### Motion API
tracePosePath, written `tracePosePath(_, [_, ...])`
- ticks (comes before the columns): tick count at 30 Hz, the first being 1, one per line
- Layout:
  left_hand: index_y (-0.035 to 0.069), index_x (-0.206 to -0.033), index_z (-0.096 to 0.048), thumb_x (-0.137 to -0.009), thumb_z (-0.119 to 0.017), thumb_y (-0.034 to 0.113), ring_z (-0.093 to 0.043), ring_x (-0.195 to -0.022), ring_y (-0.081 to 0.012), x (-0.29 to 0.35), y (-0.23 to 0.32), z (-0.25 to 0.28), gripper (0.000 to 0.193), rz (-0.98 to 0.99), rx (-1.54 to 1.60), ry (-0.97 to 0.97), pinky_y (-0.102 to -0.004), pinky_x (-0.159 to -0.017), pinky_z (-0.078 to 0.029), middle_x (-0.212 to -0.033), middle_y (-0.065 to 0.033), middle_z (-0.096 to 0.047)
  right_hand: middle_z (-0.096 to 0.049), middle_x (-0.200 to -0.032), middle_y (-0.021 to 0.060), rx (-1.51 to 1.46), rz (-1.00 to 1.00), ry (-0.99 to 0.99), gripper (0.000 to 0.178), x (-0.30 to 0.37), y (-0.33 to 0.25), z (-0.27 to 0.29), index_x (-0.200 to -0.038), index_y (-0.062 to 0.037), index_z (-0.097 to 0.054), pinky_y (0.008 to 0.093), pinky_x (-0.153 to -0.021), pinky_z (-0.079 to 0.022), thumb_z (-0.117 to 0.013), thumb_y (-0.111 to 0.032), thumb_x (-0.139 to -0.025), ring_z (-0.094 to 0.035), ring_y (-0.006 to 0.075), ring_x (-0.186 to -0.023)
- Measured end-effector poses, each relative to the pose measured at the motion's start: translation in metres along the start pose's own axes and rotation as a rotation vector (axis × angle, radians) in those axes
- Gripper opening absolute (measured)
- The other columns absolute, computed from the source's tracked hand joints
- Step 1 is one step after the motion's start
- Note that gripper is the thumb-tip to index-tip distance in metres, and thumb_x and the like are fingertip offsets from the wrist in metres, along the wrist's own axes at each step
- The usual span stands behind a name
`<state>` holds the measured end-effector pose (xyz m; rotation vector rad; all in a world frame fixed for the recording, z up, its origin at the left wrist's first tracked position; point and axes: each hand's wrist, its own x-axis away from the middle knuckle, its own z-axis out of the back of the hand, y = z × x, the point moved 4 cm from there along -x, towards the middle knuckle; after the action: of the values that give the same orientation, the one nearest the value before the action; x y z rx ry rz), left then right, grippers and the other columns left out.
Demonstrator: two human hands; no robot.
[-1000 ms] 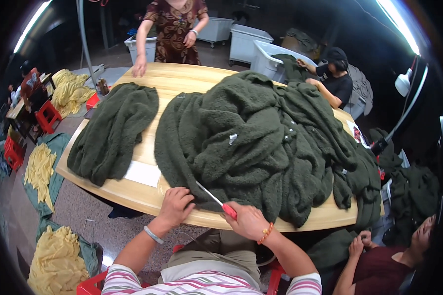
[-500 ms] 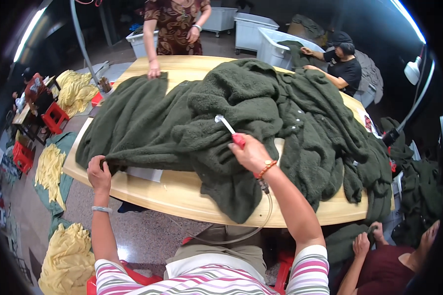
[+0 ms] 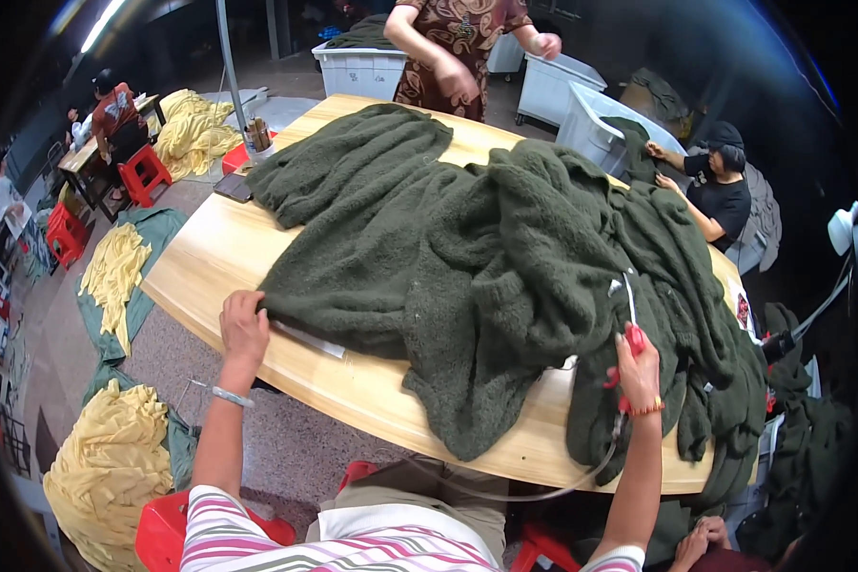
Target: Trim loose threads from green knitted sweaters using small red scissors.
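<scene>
The left hand (image 3: 243, 324) pinched the soft, floppy green fleece (image 3: 467, 257) at its edge; the right hand (image 3: 636, 367) gripped a red-handled tool (image 3: 631, 329) on the bench (image 3: 210, 257)

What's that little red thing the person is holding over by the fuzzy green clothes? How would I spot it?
Find the big wooden table heaped with dark green fleece garments. At its near right edge, the right hand grips a small tool against the fleece. It is the only red-handled thing on the pile, with a thin white tip pointing up.
</scene>
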<state>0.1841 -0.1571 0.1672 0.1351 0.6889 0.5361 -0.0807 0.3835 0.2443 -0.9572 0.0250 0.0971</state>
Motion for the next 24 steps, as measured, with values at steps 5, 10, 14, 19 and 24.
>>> tracePosePath(5, [0.005,-0.111,-0.062,-0.071,-0.073,0.009,-0.052,-0.116,-0.035,-0.002,0.118,0.014,0.042,-0.413,0.248,-0.031,-0.0443,-0.097,-0.042,-0.119,-0.0154,-0.057,-0.063,-0.098,0.005,-0.2,0.224,-0.076,0.028,0.074,-0.078,-0.013,-0.12,-0.0004,-0.058,0.0241,-0.05,-0.051,-0.057,-0.014,-0.095,-0.057,0.0076,-0.058])
tracePosePath(10, [0.009,-0.122,-0.057,-0.068,-0.078,0.023,-0.053,-0.109,-0.0308,0.03,0.149,-0.043,0.06,-0.496,0.297,-0.305,-0.0417,-0.091,-0.041,-0.113,-0.0134,-0.058,-0.063,-0.097,0.0046,-0.16,0.391,-0.64,0.031,0.114,-0.124,-0.136,-0.122,-0.0073,-0.057,0.0267,-0.057,-0.051,-0.06,-0.019,-0.093,-0.059,0.0091,-0.066])
tracePosePath(14, [0.008,-0.104,-0.062,-0.069,-0.074,0.022,-0.054,-0.098,-0.0274,0.037,0.157,-0.061,0.04,-0.493,0.278,-0.338,-0.0397,-0.082,-0.042,-0.101,-0.0085,-0.057,-0.064,-0.082,0.0099,-0.113,0.256,-0.864,0.042,0.1,-0.119,-0.22,-0.128,-0.0104,-0.053,0.0307,-0.064,-0.052,-0.06,-0.031,-0.092,-0.063,0.0176,-0.07])
tracePosePath(19, [0.008,-0.094,-0.065,-0.069,-0.068,0.013,-0.055,-0.09,-0.0295,0.032,0.126,-0.063,0.025,-0.347,0.347,-0.334,-0.0406,-0.077,-0.045,-0.09,-0.0096,-0.058,-0.058,-0.065,0.004,-0.224,0.042,-0.715,0.043,0.047,-0.099,-0.257,-0.128,-0.009,-0.052,0.0309,-0.044,-0.047,-0.059,-0.027,-0.09,-0.055,0.0132,-0.05])
tracePosePath(24, [-0.001,-0.094,-0.064,-0.077,-0.059,0.008,-0.066,-0.081,-0.0323,-0.007,0.058,-0.031,0.02,0.055,0.648,-0.211,-0.0362,-0.072,-0.051,-0.087,-0.0203,-0.066,-0.057,-0.069,0.0044,-0.013,-0.102,-0.568,0.036,-0.001,-0.073,-0.18,-0.106,-0.0065,-0.056,0.0314,-0.046,-0.047,-0.06,-0.038,-0.089,-0.06,0.0155,-0.055])
